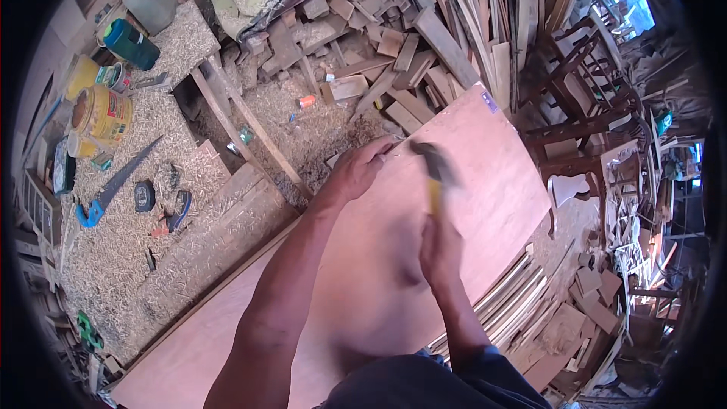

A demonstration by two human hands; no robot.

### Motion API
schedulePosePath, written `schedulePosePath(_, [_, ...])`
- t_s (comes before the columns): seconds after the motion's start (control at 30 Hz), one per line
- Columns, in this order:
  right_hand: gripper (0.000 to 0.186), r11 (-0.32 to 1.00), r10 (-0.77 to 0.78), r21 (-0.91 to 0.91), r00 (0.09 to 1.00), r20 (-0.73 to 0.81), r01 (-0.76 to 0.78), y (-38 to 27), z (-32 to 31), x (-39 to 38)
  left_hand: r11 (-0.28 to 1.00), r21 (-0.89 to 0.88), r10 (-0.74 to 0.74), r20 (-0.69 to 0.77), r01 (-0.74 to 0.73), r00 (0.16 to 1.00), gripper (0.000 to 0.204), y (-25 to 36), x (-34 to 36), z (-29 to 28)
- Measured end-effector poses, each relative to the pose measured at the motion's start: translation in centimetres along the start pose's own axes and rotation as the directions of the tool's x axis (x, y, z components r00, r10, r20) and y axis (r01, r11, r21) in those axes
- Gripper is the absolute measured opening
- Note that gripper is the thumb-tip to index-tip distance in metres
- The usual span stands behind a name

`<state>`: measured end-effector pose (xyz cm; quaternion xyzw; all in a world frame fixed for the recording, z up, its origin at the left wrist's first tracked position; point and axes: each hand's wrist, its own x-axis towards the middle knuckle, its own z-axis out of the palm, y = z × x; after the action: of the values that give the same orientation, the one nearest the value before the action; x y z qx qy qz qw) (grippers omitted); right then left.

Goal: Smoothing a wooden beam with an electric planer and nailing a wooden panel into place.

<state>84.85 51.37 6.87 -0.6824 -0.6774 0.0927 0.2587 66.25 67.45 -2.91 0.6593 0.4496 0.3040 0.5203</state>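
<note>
A large pinkish plywood board (492, 174) lies diagonally below me. My left hand (356, 168) is at its far long edge, fingers bent and close together; what they hold, if anything, is too small to make out. My right hand (439, 250) grips a hammer (434, 170) with a yellow handle, its dark head raised or passing just right of my left fingertips, blurred by motion.
A shaving-covered bench (106, 257) at left holds a blue-handled saw (95, 213), yellow buckets (102, 113) and small tools. Scrap wood (394, 53) is piled beyond the board. Wooden chairs (575, 106) stand at right, with stacked strips (507, 295) below the board's right edge.
</note>
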Motion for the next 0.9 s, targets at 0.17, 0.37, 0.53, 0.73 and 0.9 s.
schedulePosePath(0.17, [0.063,0.826,0.364,0.365,0.902,0.234,-0.429,0.0,-0.5,0.1,0.992,0.112,0.063,-0.037,-0.058,0.997,0.050,0.2,-0.4,0.1])
schedulePosePath(0.37, [0.061,0.897,0.237,0.362,0.967,0.095,-0.256,-1.6,-0.7,0.6,0.963,0.263,-0.031,-0.098,0.056,0.995,0.054,2.3,-0.6,-0.5])
schedulePosePath(0.53, [0.062,0.770,0.428,0.478,0.898,0.104,-0.422,-0.3,0.4,-0.9,0.898,0.394,-0.136,-0.175,0.196,0.975,0.060,3.1,-1.3,0.0])
schedulePosePath(0.73, [0.057,0.797,0.345,0.406,0.889,0.301,-0.447,-0.4,1.4,0.0,0.871,0.479,0.359,-0.471,-0.108,0.806,0.065,1.4,-2.9,0.9])
schedulePosePath(0.9, [0.060,0.857,0.242,0.423,0.955,0.172,-0.293,-3.4,1.8,-5.0,0.703,0.710,0.466,-0.407,-0.049,0.786,0.062,0.4,-12.8,-4.4])
